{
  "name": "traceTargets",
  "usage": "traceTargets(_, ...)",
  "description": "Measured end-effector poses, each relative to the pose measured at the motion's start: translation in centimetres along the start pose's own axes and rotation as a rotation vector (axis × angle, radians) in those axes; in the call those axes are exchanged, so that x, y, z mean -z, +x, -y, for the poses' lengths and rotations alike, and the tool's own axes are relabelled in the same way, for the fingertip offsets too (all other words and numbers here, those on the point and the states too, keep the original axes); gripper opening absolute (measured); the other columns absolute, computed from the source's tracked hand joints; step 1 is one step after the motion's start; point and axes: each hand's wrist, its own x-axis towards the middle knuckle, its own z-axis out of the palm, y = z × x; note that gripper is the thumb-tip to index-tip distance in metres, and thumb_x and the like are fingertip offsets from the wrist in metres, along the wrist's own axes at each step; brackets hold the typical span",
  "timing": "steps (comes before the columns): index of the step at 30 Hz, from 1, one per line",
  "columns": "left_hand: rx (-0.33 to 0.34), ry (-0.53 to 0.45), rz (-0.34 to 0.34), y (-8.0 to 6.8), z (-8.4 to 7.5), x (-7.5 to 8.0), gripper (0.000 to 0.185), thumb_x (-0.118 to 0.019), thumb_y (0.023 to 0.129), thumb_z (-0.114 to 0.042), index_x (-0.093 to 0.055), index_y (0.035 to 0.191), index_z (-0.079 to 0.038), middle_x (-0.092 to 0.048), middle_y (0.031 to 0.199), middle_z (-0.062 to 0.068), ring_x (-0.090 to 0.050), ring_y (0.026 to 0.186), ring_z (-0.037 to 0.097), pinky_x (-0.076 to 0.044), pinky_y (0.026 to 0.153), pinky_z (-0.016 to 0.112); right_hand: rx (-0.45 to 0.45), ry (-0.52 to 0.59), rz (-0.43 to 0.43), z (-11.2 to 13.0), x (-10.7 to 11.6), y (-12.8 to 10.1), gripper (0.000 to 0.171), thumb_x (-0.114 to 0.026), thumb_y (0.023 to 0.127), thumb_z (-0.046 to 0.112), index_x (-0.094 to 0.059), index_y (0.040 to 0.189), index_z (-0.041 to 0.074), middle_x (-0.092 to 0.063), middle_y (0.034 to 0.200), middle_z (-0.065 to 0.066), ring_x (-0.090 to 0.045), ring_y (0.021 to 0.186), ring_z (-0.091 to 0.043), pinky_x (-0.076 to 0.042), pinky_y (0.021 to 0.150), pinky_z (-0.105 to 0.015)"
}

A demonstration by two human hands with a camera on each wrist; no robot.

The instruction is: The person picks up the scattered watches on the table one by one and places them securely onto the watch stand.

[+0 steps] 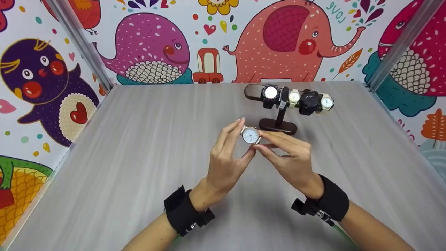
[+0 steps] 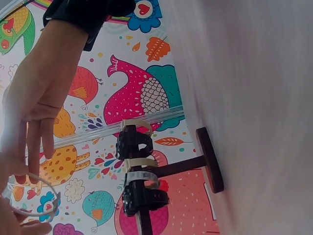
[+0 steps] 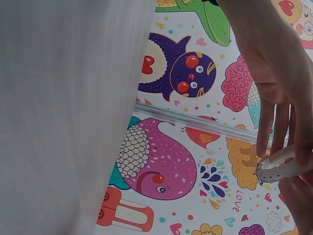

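Both hands meet over the middle of the grey table (image 1: 139, 146) and hold one wristwatch (image 1: 250, 135) with a round white dial facing up. My left hand (image 1: 246, 138) pinches its left side between forefinger and thumb. My right hand (image 1: 258, 140) pinches the right side with its fingertips. In the left wrist view the watch's pale strap (image 2: 34, 196) loops between the fingers. The right wrist view shows a white strap (image 3: 281, 169) with holes held among fingers. A dark wooden T-shaped watch stand (image 1: 278, 120) stands just behind the hands.
Several watches hang on the stand's bar (image 1: 252, 91), black ones (image 1: 309, 101) and white ones (image 1: 327, 102). The stand's base (image 2: 210, 159) rests on the table. Cartoon-printed walls (image 1: 153, 48) close in the back and both sides, with metal posts (image 1: 82, 42) at the corners.
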Motion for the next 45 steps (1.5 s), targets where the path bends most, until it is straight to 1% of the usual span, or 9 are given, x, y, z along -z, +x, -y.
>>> traceTargets(9, 0.076, -0.075, 0.023, 0.4, 1.2, -0.6, 0.060, -0.083, 0.078, -0.004, -0.059, 0.132, 0.009, -0.056, 0.117, 0.021, -0.060, 0.110, 0.028, -0.060, 0.090, 0.032, -0.069, -0.083, 0.076, -1.1, 0.5, 0.0, 0.035, -0.081, 0.078, -0.004, -0.075, 0.113, -0.001, -0.077, 0.103, -0.019, -0.072, 0.102, -0.006, -0.061, 0.072, -0.021)
traceTargets(15, 0.154, -0.068, 0.096, 1.6, 3.1, -0.9, 0.059, -0.081, 0.080, -0.004, -0.059, 0.134, 0.007, -0.057, 0.117, 0.019, -0.060, 0.109, 0.026, -0.057, 0.090, 0.032, -0.089, -0.189, 0.101, -3.0, 1.8, 0.7, 0.041, -0.081, 0.076, -0.008, -0.075, 0.115, 0.001, -0.077, 0.105, -0.018, -0.074, 0.097, -0.008, -0.060, 0.073, -0.017)
traceTargets(21, 0.239, -0.149, 0.217, 3.8, 5.8, -2.1, 0.056, -0.076, 0.083, 0.001, -0.057, 0.135, 0.008, -0.056, 0.118, 0.022, -0.061, 0.113, 0.028, -0.054, 0.103, 0.028, -0.122, -0.281, 0.082, -5.1, 5.6, 2.1, 0.045, -0.081, 0.072, -0.011, -0.072, 0.115, -0.003, -0.075, 0.107, -0.021, -0.070, 0.095, 0.005, -0.057, 0.074, -0.011)
traceTargets(30, 0.357, -0.198, 0.387, 7.3, 9.6, -3.8, 0.050, -0.072, 0.085, 0.002, -0.058, 0.134, 0.005, -0.059, 0.125, 0.023, -0.061, 0.119, 0.031, -0.055, 0.102, 0.035, -0.252, -0.521, 0.162, -7.8, 12.9, 3.8, 0.062, -0.085, 0.073, -0.002, -0.065, 0.132, 0.004, -0.071, 0.123, -0.017, -0.055, 0.110, 0.019, -0.047, 0.087, 0.000)
traceTargets(32, 0.358, -0.178, 0.426, 8.0, 10.4, -4.2, 0.051, -0.072, 0.086, 0.002, -0.058, 0.134, 0.004, -0.060, 0.126, 0.022, -0.061, 0.119, 0.031, -0.056, 0.102, 0.034, -0.312, -0.550, 0.188, -8.4, 14.1, 3.7, 0.066, -0.085, 0.075, 0.003, -0.062, 0.137, 0.008, -0.069, 0.127, -0.016, -0.056, 0.115, 0.013, -0.043, 0.090, 0.002)
traceTargets(36, 0.355, -0.128, 0.495, 8.9, 11.9, -4.9, 0.050, -0.072, 0.087, 0.000, -0.058, 0.135, 0.003, -0.061, 0.128, 0.021, -0.060, 0.120, 0.030, -0.054, 0.102, 0.037, -0.454, -0.598, 0.257, -9.5, 16.0, 3.1, 0.073, -0.086, 0.078, 0.015, -0.055, 0.145, 0.016, -0.063, 0.137, -0.015, -0.064, 0.119, -0.021, -0.035, 0.091, 0.005)
traceTargets(40, 0.403, -0.124, 0.545, 9.5, 13.1, -5.5, 0.050, -0.072, 0.089, -0.002, -0.058, 0.136, 0.000, -0.061, 0.133, 0.019, -0.059, 0.125, 0.028, -0.048, 0.109, 0.038, -0.576, -0.629, 0.335, -10.3, 17.2, 2.3, 0.077, -0.085, 0.081, 0.027, -0.050, 0.148, 0.013, -0.056, 0.143, -0.022, -0.059, 0.117, -0.050, -0.056, 0.098, -0.034)
traceTargets(43, 0.440, -0.132, 0.565, 9.8, 13.8, -5.7, 0.050, -0.072, 0.089, -0.002, -0.058, 0.137, -0.001, -0.061, 0.135, 0.017, -0.058, 0.128, 0.027, -0.045, 0.113, 0.037, -0.623, -0.637, 0.375, -10.9, 17.7, 2.1, 0.077, -0.082, 0.084, 0.030, -0.048, 0.149, 0.008, -0.052, 0.145, -0.026, -0.056, 0.118, -0.055, -0.050, 0.088, -0.066)
traceTargets(45, 0.451, -0.134, 0.575, 9.9, 14.1, -5.9, 0.051, -0.072, 0.089, -0.002, -0.058, 0.138, -0.002, -0.061, 0.135, 0.016, -0.057, 0.129, 0.026, -0.045, 0.114, 0.037, -0.624, -0.642, 0.393, -11.2, 17.8, 2.3, 0.075, -0.081, 0.085, 0.028, -0.048, 0.148, 0.005, -0.053, 0.144, -0.027, -0.057, 0.120, -0.054, -0.051, 0.088, -0.063)
